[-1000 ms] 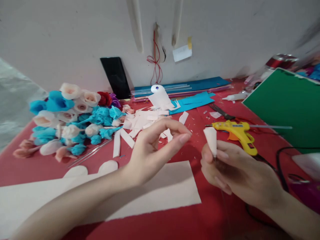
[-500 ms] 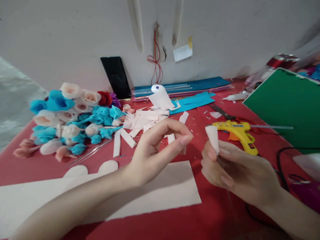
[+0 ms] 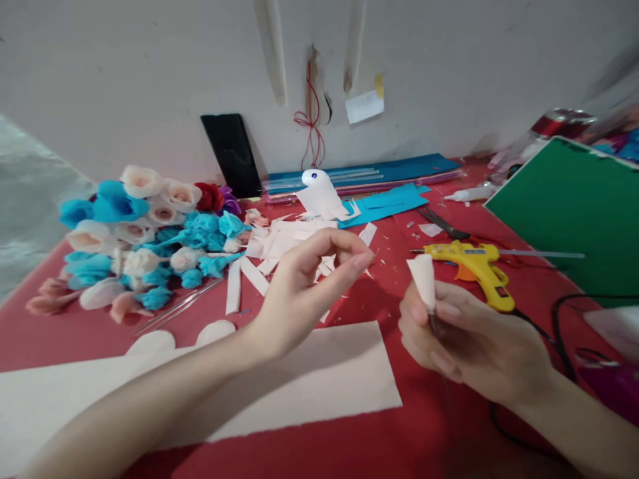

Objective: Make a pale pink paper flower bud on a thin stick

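My right hand (image 3: 469, 339) grips a small cream crepe-paper flower bud (image 3: 424, 283), rolled into a cone, by its thin stem below. To its left, my left hand (image 3: 304, 293) is raised with thumb and forefinger tips pressed together in a pinch. Anything between those fingertips is too small to make out. Beneath the left forearm lies a long cream crepe-paper sheet (image 3: 349, 372). Beyond the left hand, cut cream paper strips (image 3: 279, 239) lie in a loose pile. A yellow hot glue gun (image 3: 469, 256) with a clear glue stick rests just behind the right hand.
Finished paper flowers (image 3: 144, 246) are heaped at the left. Scissors (image 3: 444, 223), blue paper (image 3: 384, 203) and a white tape-like dispenser (image 3: 319, 193) lie farther back. A green board (image 3: 574, 213) leans at the right, near a black cord (image 3: 556, 326). A black phone (image 3: 230, 153) stands against the wall.
My left hand has drawn slightly left, away from the bud, still pinched. My right hand has shifted a little left and turned the bud slightly.
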### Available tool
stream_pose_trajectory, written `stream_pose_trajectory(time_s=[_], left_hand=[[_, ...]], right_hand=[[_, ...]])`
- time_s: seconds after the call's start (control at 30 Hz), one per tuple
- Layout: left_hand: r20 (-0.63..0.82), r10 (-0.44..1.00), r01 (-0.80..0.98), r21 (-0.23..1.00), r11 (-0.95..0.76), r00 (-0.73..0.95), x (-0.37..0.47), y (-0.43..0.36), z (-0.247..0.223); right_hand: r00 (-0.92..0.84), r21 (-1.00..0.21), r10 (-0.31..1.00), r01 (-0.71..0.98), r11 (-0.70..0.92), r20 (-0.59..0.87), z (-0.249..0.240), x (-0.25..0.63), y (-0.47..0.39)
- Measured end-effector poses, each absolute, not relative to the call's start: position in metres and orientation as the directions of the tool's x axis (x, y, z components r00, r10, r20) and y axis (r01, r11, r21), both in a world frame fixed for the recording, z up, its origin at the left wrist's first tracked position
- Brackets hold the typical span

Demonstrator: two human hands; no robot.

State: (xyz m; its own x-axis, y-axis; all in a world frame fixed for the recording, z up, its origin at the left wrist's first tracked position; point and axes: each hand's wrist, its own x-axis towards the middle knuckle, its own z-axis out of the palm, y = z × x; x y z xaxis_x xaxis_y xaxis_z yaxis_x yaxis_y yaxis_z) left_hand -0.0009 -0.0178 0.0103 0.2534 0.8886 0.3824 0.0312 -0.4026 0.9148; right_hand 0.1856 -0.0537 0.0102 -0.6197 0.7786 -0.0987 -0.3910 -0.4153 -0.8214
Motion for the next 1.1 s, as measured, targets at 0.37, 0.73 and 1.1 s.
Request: stream_pose_trajectory(time_s=[0.37, 0.73, 1.1], left_hand=[[0.361, 0.878, 0.041, 0.919, -0.393, 0.314, 0.0024, -0.0213, 0.0137], [0.383, 0.872, 0.074, 0.903, -0.423, 0.304, 0.0018, -0.0192, 0.0119], [0.329, 0.854, 0.077, 0.918, -0.390, 0.403, 0.0041, -0.0250, 0.0136]], right_hand=[[-0.529, -0.851, 0.845, -0.407, -0.331, -0.076, 0.0028, 0.1825, -0.0500], [-0.504, -0.886, 0.863, -0.381, -0.263, -0.039, 0.0053, 0.1822, -0.0539], [-0.482, -0.928, 0.875, -0.340, -0.154, 0.031, 0.0023, 0.1833, -0.0585]])
